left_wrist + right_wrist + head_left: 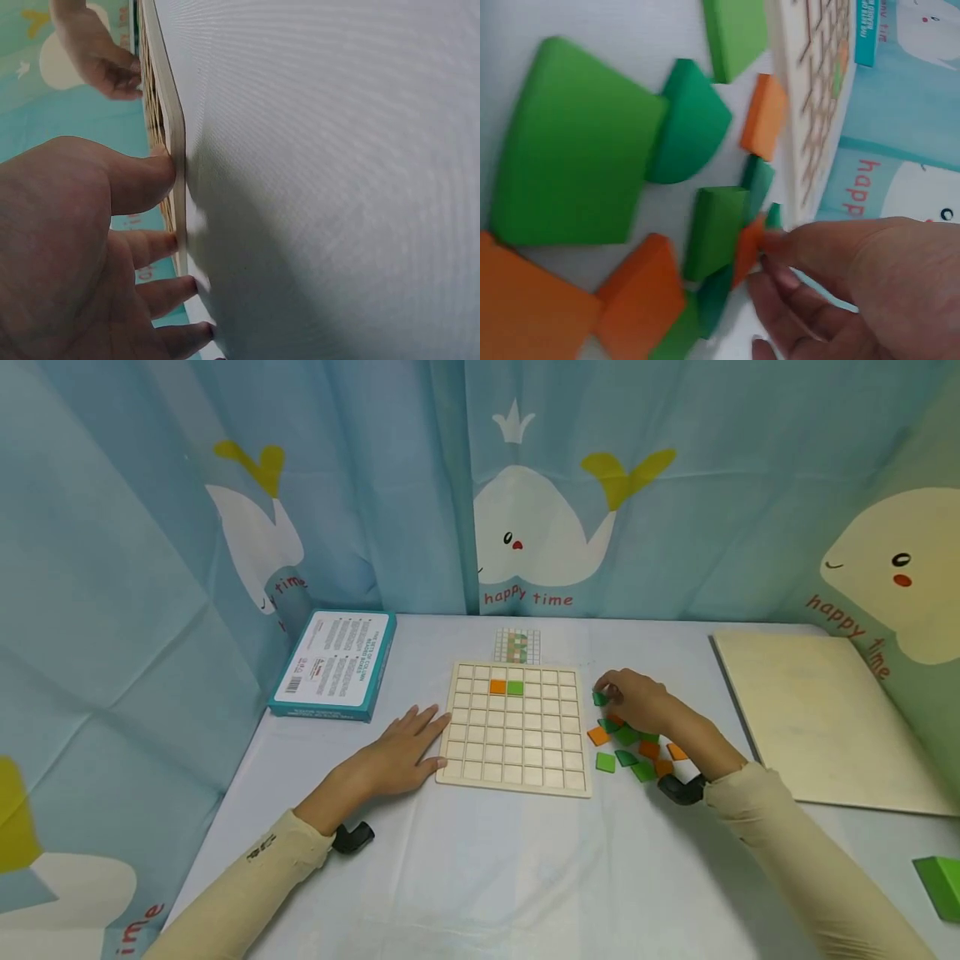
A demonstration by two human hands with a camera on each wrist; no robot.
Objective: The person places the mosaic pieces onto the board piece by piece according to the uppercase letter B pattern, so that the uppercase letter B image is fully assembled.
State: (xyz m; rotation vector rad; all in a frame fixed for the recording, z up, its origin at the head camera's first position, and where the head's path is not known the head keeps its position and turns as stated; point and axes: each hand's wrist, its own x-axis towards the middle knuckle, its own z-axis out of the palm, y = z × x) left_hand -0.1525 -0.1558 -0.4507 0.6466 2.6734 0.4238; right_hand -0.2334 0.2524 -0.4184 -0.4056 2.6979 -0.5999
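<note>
Before a blue whale-print curtain [405, 485], a white-covered table [480, 885] bears a large pale board [825, 718] at the right. At its middle lies a wooden grid tray [532, 752], likely light and stiff, best steadied by the rim. A teal box [330, 660] sits to its left. The left hand [397, 752] rests against the tray's left edge, fingers extended and clasping nothing; the right hand [636, 700] bends its fingers just right of the tray. A small patterned card [517, 646] lies at the far edge. Loose tiles [605, 762] scatter to the right, while an orange tile [498, 687] and a light green tile [515, 688] fill two cells. Beside the right fingertips shows a dark green tile [599, 699]; whether they pinch it cannot be told. Such tiles look light, hard and perhaps slippery, easiest pinched by opposite edges.
</note>
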